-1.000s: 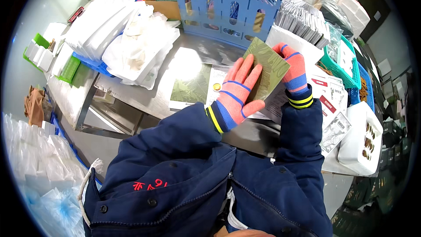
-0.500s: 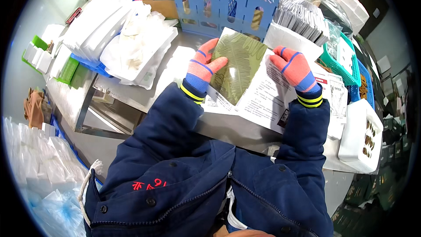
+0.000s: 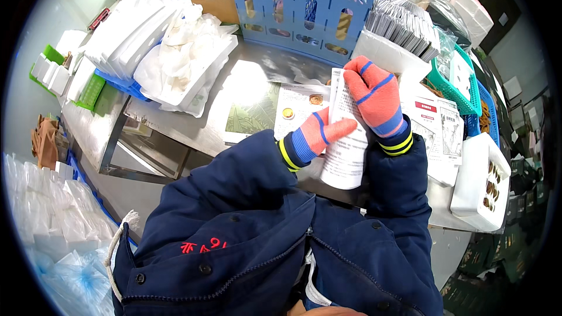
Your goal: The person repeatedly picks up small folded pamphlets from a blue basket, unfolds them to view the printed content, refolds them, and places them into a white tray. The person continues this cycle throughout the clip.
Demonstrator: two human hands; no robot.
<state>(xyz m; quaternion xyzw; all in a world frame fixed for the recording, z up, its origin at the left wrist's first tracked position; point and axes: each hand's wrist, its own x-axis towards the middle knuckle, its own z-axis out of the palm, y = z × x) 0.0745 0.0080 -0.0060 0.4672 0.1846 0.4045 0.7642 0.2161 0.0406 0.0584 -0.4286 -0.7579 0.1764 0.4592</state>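
Both my hands wear coral knit gloves with blue stripes. A white printed leaflet [image 3: 344, 164], folded narrow and curved, is held upright between them above the table's front edge. My right hand [image 3: 374, 93] is closed around its upper right side. My left hand [image 3: 319, 134] pinches it from the left, thumb across the front and the other fingers partly hidden. On the table to the left lies a green leaf-patterned sheet [image 3: 252, 111]. Beside that sheet is a white page with small food pictures [image 3: 298, 102], partly covered by the held leaflet.
A tall blue plastic crate [image 3: 298, 17] stands at the back. White trays and bags [image 3: 184, 61] pile up at the left. Packed leaflets [image 3: 401, 23], a teal basket [image 3: 462, 93] and a white foam box [image 3: 483, 184] line the right. Printed sheets [image 3: 433, 123] lie near my right forearm.
My hands have come together and the opened leaflet is now folded narrow. My left hand moved right and nearer to me. The green sheet and the food-picture page now show on the table.
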